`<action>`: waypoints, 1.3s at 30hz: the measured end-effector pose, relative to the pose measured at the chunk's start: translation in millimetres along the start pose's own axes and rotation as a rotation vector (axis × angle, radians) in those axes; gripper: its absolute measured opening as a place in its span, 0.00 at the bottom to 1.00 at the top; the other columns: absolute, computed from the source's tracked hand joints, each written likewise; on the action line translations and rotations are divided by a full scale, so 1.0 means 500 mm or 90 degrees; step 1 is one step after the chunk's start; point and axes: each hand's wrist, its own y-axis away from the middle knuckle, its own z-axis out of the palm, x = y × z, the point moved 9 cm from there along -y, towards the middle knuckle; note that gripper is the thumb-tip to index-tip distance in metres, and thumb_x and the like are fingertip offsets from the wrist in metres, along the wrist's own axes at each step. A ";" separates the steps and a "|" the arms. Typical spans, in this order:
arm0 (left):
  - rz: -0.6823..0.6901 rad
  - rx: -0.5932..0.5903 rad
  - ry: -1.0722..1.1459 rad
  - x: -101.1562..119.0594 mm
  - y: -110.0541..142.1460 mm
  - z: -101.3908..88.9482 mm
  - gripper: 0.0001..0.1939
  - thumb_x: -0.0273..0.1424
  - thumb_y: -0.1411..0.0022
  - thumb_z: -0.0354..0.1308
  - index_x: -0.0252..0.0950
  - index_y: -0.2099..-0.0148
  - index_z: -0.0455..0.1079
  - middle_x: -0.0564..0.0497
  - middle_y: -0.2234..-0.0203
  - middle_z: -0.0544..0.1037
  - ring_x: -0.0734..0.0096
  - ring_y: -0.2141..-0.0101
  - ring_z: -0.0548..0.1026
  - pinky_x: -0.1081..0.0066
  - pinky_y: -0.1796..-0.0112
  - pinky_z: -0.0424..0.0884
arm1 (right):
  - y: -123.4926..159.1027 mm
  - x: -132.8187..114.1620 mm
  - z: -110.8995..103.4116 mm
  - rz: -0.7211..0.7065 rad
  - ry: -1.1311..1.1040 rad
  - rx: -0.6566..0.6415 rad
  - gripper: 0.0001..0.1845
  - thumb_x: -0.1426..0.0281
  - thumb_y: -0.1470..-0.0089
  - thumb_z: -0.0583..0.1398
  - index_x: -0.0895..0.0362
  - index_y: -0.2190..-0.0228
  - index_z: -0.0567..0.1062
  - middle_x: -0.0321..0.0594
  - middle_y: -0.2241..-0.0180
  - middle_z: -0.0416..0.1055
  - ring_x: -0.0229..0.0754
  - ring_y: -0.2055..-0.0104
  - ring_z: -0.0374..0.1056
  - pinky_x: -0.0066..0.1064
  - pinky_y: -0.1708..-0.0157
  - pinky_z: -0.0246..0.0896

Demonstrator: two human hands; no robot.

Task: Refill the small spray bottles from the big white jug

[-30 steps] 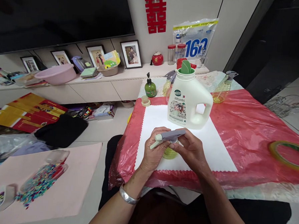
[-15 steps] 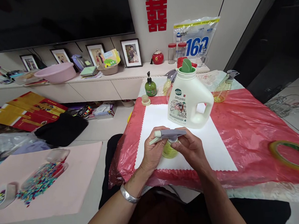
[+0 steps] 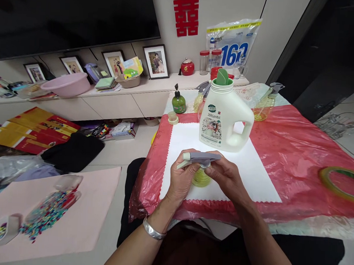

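Observation:
A small spray bottle (image 3: 200,176) with yellow-green liquid and a grey trigger head stands on a white sheet (image 3: 246,171) near the table's front edge. My left hand (image 3: 182,180) is closed round its left side, fingers curled under the trigger. My right hand (image 3: 229,178) is closed on the collar just under the grey head. Behind them stands a large white detergent jug (image 3: 222,119) with its green cap flipped up.
Red plastic (image 3: 297,154) covers the table. A green pump bottle (image 3: 178,101), a small cap (image 3: 173,118) and two more spray bottles (image 3: 267,103) stand at the far edge. A tape roll (image 3: 340,182) lies right. Beads in containers (image 3: 45,212) lie left on pink paper.
The spray bottle and both hands have shifted slightly away from me on the sheet; my right fingers have turned a little on the collar. Nothing else moved.

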 end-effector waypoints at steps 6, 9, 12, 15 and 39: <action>0.025 -0.012 -0.008 0.003 0.002 -0.006 0.18 0.41 0.43 0.69 0.39 0.53 0.77 0.50 0.61 0.81 0.69 0.60 0.78 0.69 0.55 0.73 | 0.004 0.018 -0.003 0.009 -0.001 0.077 0.17 0.58 0.48 0.69 0.50 0.59 0.73 0.38 0.60 0.71 0.44 0.55 0.69 0.39 0.53 0.68; 0.024 -0.027 -0.002 0.003 0.002 -0.005 0.22 0.42 0.45 0.71 0.39 0.51 0.76 0.49 0.61 0.81 0.67 0.61 0.79 0.68 0.56 0.74 | 0.003 0.011 0.003 0.005 0.002 0.058 0.15 0.61 0.46 0.68 0.49 0.57 0.74 0.39 0.58 0.72 0.44 0.53 0.69 0.40 0.52 0.67; 0.019 -0.029 0.011 0.004 0.001 -0.002 0.22 0.41 0.47 0.73 0.38 0.52 0.76 0.50 0.62 0.81 0.68 0.61 0.79 0.69 0.57 0.74 | 0.001 0.002 0.010 -0.009 0.009 0.018 0.14 0.61 0.43 0.65 0.47 0.54 0.78 0.40 0.55 0.73 0.46 0.49 0.70 0.43 0.48 0.65; 0.008 -0.018 0.016 0.001 0.001 -0.002 0.22 0.40 0.48 0.73 0.38 0.53 0.76 0.51 0.62 0.81 0.69 0.62 0.79 0.70 0.57 0.74 | -0.001 0.003 0.009 -0.016 0.010 0.016 0.13 0.61 0.43 0.65 0.45 0.55 0.79 0.40 0.55 0.73 0.47 0.49 0.70 0.44 0.47 0.65; -0.019 -0.110 -0.227 -0.050 0.031 -0.072 0.27 0.48 0.42 0.66 0.39 0.45 0.74 0.42 0.46 0.75 0.58 0.44 0.72 0.58 0.40 0.65 | 0.017 0.034 -0.094 -0.003 -0.206 0.294 0.15 0.61 0.57 0.73 0.49 0.64 0.82 0.37 0.62 0.81 0.46 0.58 0.75 0.49 0.46 0.66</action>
